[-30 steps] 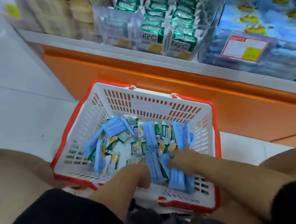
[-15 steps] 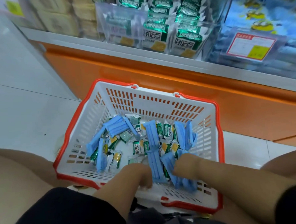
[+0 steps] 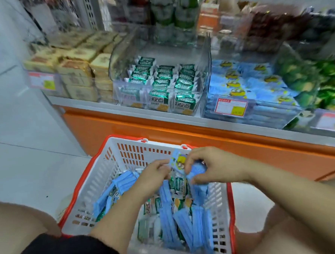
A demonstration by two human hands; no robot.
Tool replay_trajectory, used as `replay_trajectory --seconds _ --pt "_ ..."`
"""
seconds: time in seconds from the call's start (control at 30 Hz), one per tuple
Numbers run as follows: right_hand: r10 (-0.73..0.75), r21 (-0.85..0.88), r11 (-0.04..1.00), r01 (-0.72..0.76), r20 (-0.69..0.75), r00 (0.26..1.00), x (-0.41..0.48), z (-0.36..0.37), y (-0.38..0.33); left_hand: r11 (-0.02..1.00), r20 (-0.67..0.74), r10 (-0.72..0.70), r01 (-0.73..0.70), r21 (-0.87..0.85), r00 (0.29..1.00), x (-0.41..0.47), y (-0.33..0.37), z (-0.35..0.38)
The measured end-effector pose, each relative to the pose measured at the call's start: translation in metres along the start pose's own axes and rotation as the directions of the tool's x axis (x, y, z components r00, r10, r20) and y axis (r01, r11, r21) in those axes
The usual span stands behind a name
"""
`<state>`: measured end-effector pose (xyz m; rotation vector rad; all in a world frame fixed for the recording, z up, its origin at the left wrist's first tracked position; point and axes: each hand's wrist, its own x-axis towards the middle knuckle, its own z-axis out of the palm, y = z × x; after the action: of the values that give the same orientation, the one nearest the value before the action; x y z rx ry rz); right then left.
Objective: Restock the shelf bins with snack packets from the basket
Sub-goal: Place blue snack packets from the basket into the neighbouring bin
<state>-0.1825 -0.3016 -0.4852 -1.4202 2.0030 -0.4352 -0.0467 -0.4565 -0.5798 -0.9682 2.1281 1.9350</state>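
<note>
A white basket with a red rim [image 3: 114,168] stands on the floor between my knees, holding several blue packets [image 3: 167,220] and green-and-white packets [image 3: 149,205]. Both hands are raised over its far half. My right hand [image 3: 213,164] grips a bunch of blue packets [image 3: 197,171], one showing a yellow cartoon print [image 3: 177,162]. My left hand [image 3: 155,173] has its fingers curled against the left edge of that same bunch. On the shelf, a clear bin [image 3: 158,49] holds rows of green packets [image 3: 164,82]; the bin to its right holds blue cartoon packets [image 3: 247,80].
An orange shelf base [image 3: 202,136] runs behind the basket. Yellow boxed cakes [image 3: 72,62] fill the left bin, green bags [image 3: 331,79] the far right. Price tags [image 3: 230,106] hang on the bin fronts. White tiled floor [image 3: 23,134] lies to the left.
Both hands have risen from the near end of the basket to its far half, lifting a bunch of blue packets. The view has tilted up, showing more of the shelf.
</note>
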Motion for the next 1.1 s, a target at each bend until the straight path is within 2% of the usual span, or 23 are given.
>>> replay_trajectory --seconds 0.1,0.13,0.23,0.3,0.37,0.43,0.53,0.6,0.67,0.73,0.8,0.87,0.9,1.0,1.1 --pt "-0.039 0.053 0.997 0.047 -0.157 0.987 -0.015 -0.026 -0.008 0.931 0.049 -0.001 0.018 -0.365 0.999 -0.012 0.035 -0.004" --pt "-0.041 0.077 0.995 0.057 -0.193 0.980 -0.020 -0.034 -0.010 0.907 0.061 0.032 -0.003 -0.420 0.998 -0.015 0.047 -0.006" --pt "-0.039 0.199 0.974 0.104 -0.304 0.952 -0.031 -0.049 -0.019 0.885 0.038 0.151 -0.118 -0.450 0.988 -0.025 0.084 -0.005" --pt "-0.030 0.270 0.946 0.177 -0.473 0.881 -0.030 -0.054 -0.022 0.827 0.006 0.220 -0.183 -0.532 0.976 -0.028 0.110 0.001" --pt "-0.018 0.285 0.922 0.264 -0.648 0.762 -0.026 -0.060 -0.027 0.737 -0.037 0.266 -0.228 -0.637 0.963 -0.029 0.139 0.011" --pt "-0.048 0.259 0.907 0.331 -0.717 0.695 -0.022 -0.070 -0.033 0.697 -0.078 0.299 -0.273 -0.663 0.951 -0.028 0.165 0.021" --pt "-0.086 0.247 0.904 0.350 -0.695 0.714 -0.025 -0.086 -0.033 0.752 -0.120 0.378 -0.380 -0.538 0.918 -0.022 0.192 0.035" --pt "-0.091 0.234 0.907 0.351 -0.704 0.705 -0.032 -0.101 -0.026 0.821 -0.162 0.415 -0.445 -0.357 0.895 -0.015 0.203 0.035" --pt "-0.120 0.078 0.962 0.263 -0.743 0.658 -0.042 -0.121 -0.008 0.846 -0.130 0.504 -0.518 -0.123 0.854 -0.009 0.217 0.031" --pt "-0.198 -0.222 0.974 0.045 -0.740 0.643 -0.050 -0.143 0.014 0.794 -0.029 0.604 -0.598 0.108 0.797 -0.004 0.235 0.027" --pt "-0.267 -0.465 0.878 -0.112 -0.671 0.692 -0.052 -0.157 0.034 0.713 0.068 0.646 -0.633 0.303 0.760 0.000 0.252 0.027" --pt "-0.257 -0.550 0.817 -0.174 -0.617 0.744 -0.051 -0.167 0.047 0.622 0.125 0.652 -0.621 0.477 0.748 0.008 0.267 0.030" --pt "-0.240 -0.548 0.813 -0.198 -0.625 0.743 -0.052 -0.172 0.049 0.589 0.134 0.645 -0.601 0.540 0.752 0.013 0.274 0.033" --pt "-0.210 -0.508 0.822 -0.259 -0.692 0.691 -0.052 -0.191 0.060 0.569 0.101 0.656 -0.577 0.586 0.748 0.034 0.294 0.043" --pt "-0.178 -0.518 0.774 -0.365 -0.731 0.659 -0.047 -0.211 0.074 0.576 0.012 0.700 -0.574 0.582 0.714 0.057 0.309 0.053"
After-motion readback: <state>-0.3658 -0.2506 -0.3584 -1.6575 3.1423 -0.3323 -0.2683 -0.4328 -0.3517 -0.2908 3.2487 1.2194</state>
